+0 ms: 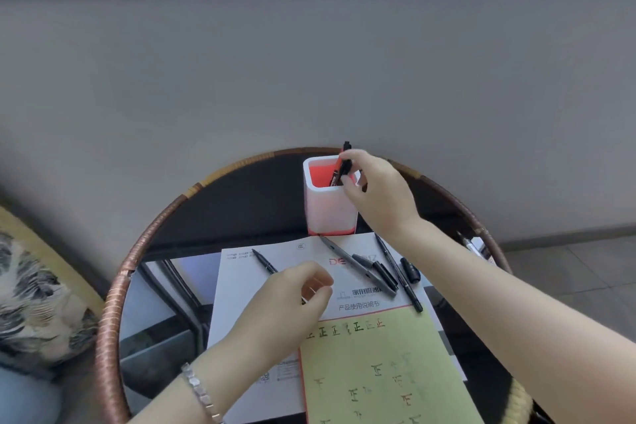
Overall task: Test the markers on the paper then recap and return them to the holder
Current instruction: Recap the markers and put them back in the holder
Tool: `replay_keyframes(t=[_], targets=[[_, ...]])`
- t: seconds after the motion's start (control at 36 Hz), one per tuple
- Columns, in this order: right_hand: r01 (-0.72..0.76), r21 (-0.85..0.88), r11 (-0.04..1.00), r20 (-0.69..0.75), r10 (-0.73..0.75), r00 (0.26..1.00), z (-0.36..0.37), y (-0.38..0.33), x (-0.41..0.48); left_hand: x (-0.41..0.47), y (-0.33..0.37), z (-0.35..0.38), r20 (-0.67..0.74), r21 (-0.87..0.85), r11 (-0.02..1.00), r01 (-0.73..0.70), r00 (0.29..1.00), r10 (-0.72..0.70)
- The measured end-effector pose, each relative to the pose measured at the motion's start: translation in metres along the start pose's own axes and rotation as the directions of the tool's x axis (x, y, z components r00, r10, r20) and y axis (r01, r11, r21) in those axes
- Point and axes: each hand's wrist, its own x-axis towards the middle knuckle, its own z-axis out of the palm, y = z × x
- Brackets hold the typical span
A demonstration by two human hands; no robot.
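My right hand (377, 193) pinches a red-and-black marker (341, 167) whose lower end stands inside the white holder with the red inside (328, 206), at the far side of the round table. My left hand (292, 303) hovers over the white booklet (241, 303), fingers loosely curled; I cannot see anything in it. A thin black marker (264, 262) lies just beyond that hand. Several grey and black markers (375, 272) lie across the booklet's right part, a black cap (411, 270) beside them. The green paper (385, 375) carries coloured test marks.
The round glass table has a wrapped rattan rim (113, 303) and stands against a grey wall. A patterned cushion (31, 303) sits at the left. More pens (473, 246) lie by the table's right edge. A bracelet is on my left wrist.
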Motion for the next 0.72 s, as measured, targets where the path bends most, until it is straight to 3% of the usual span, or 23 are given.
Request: replay_keyframes(t=[0.08,0.19,0.28,0.39,0.53,0.61,0.72], targets=[[0.019,-0.001,1.0,0.028,-0.019,0.999,-0.008,0.006,-0.01,0.002,0.001,0.0,-0.003,0.007,1.0,-0.017,1.0,0.017],[-0.065,0.022,0.998,0.012,0.065,0.998,-0.037,0.022,-0.03,0.008,0.004,0.006,0.004,0.046,0.998,-0.049,0.999,0.049],[-0.196,-0.108,0.975,0.014,0.199,0.98,-0.063,0.048,-0.055,0.013,0.011,0.017,0.006,0.062,0.995,-0.076,0.997,0.076],[-0.428,-0.248,0.869,-0.021,0.437,0.899,-0.09,0.084,-0.095,0.025,0.024,0.037,0.011,0.107,0.982,-0.155,0.988,0.155],[-0.556,-0.344,0.757,0.016,0.597,0.802,-0.092,0.101,-0.124,0.051,0.039,0.067,0.0,0.356,0.883,-0.307,0.945,0.328],[-0.57,-0.342,0.747,0.028,0.614,0.789,-0.089,0.102,-0.125,0.065,0.048,0.079,0.028,0.503,0.814,-0.292,0.946,0.322],[-0.567,-0.364,0.739,0.063,0.626,0.777,-0.086,0.103,-0.123,0.075,0.057,0.09,0.073,0.562,0.776,-0.287,0.952,0.299]])
